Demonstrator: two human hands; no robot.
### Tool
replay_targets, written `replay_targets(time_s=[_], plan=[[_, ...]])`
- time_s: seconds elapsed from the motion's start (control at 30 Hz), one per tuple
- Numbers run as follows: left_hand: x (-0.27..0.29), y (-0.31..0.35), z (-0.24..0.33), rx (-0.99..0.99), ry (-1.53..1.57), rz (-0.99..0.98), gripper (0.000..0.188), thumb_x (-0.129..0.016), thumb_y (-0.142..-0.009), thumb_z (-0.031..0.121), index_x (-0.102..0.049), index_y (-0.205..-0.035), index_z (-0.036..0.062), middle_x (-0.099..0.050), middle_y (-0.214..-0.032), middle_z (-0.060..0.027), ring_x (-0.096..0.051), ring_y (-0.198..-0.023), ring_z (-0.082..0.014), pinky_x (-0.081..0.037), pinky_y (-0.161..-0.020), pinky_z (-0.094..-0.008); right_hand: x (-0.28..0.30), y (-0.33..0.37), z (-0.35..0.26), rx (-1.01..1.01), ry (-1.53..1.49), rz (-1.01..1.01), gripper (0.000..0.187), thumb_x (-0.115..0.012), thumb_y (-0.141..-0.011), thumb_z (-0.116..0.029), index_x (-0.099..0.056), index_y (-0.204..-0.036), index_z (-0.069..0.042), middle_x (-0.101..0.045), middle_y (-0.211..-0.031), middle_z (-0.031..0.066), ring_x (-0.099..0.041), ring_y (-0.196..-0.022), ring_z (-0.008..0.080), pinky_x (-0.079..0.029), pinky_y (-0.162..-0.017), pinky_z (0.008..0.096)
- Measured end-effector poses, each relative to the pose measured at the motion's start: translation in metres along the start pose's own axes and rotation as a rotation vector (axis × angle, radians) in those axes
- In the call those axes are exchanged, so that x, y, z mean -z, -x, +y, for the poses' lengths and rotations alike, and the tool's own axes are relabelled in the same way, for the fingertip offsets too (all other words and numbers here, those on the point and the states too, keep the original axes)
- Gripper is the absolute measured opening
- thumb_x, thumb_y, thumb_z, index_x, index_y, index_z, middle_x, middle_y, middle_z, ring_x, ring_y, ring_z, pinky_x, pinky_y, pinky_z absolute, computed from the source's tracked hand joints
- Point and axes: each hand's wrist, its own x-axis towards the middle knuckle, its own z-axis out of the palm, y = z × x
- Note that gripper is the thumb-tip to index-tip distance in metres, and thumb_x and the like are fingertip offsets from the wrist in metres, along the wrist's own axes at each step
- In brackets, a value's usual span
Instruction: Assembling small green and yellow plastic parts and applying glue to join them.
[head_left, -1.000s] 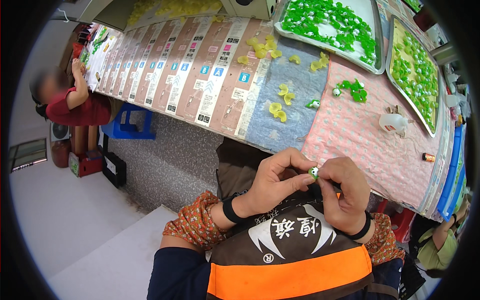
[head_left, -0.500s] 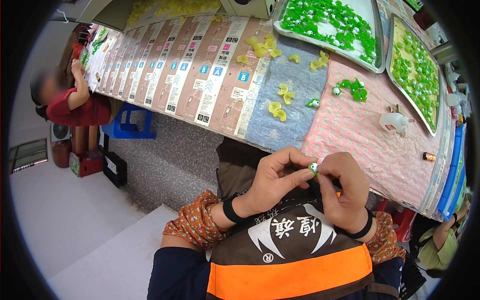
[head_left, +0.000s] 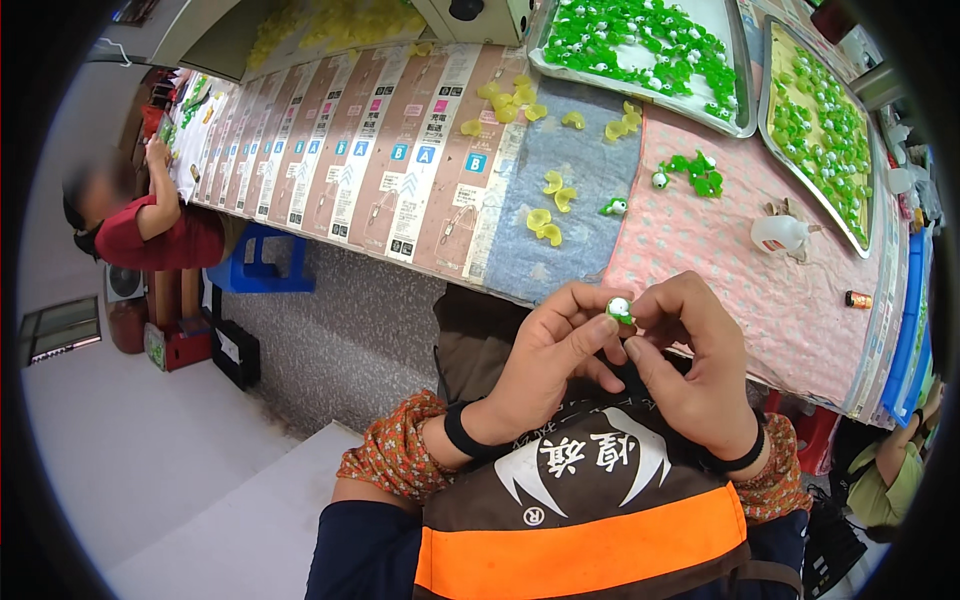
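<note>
A small green-and-white figure with a round white ball on top is pinched between the thumb and fingers of my left hand, above my lap by the table's front edge. My right hand is close beside it, fingers curved, thumb and index apart with no item visible between them. Whether its index fingertip touches the figure I cannot tell. On the blue cloth ahead lie a green-and-white piece and yellow petal-like pieces. A cluster of green pieces rests on the pink cloth.
Metal trays of green-and-white pieces stand at the far right. A white squeeze bottle and a small orange cylinder sit on the pink cloth. A person in red works at the left, beside a blue stool.
The figure has turned in my left fingers, so more of its white ball shows, and it sits slightly higher. My right thumb and index have come apart and away from it.
</note>
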Motion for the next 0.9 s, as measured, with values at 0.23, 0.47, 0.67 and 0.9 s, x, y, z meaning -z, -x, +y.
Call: replay_targets(time_s=[0.23,0.47,0.67,0.9], plan=[[0.0,0.001,0.0,-0.012,-0.101,0.003,0.024,-0.053,-0.105,0.024,-0.054,-0.115,0.0016,-0.061,-0.105,-0.0071,-0.063,-0.09,-0.0111,-0.062,-0.067,-0.0272,-0.003,-0.004,0.006,0.295,0.32,0.068,0.017,-0.067,-0.084,0.005,-0.061,-0.1,-0.001,-0.058,-0.088,0.0094,-0.061,-0.072,0.0164,-0.049,-0.057,0.0291],[0.006,0.002,-0.009,-0.137,-0.417,0.002,0.028,-0.051,-0.107,0.031,-0.055,-0.106,0.0035,-0.062,-0.091,-0.0035,-0.061,-0.078,-0.0072,-0.054,-0.063,-0.022,0.006,-0.001,0.012,-0.1,-0.042,-0.078,0.013,-0.069,-0.088,-0.004,-0.059,-0.096,-0.002,-0.056,-0.084,0.0029,-0.057,-0.072,0.008,-0.047,-0.054,0.0233],[0.011,0.002,-0.002,-0.123,-0.57,0.012,0.028,-0.047,-0.108,0.028,-0.053,-0.113,0.0012,-0.062,-0.103,-0.0085,-0.065,-0.076,-0.0104,-0.057,-0.065,-0.0242,0.012,-0.005,0.011,-0.478,-0.566,-0.156,0.014,-0.068,-0.092,-0.012,-0.057,-0.096,-0.003,-0.056,-0.087,-0.0019,-0.055,-0.074,0.0035,-0.049,-0.052,0.0187],[0.006,0.0,0.006,-0.018,-0.25,-0.108,0.024,-0.05,-0.106,0.017,-0.046,-0.123,0.0019,-0.063,-0.104,-0.011,-0.069,-0.083,-0.0157,-0.061,-0.069,-0.0281,0.011,-0.004,0.01,-0.489,-0.504,-0.133,0.014,-0.067,-0.093,-0.01,-0.058,-0.099,-0.001,-0.059,-0.088,-0.0001,-0.055,-0.072,0.0031,-0.049,-0.053,0.0191]])
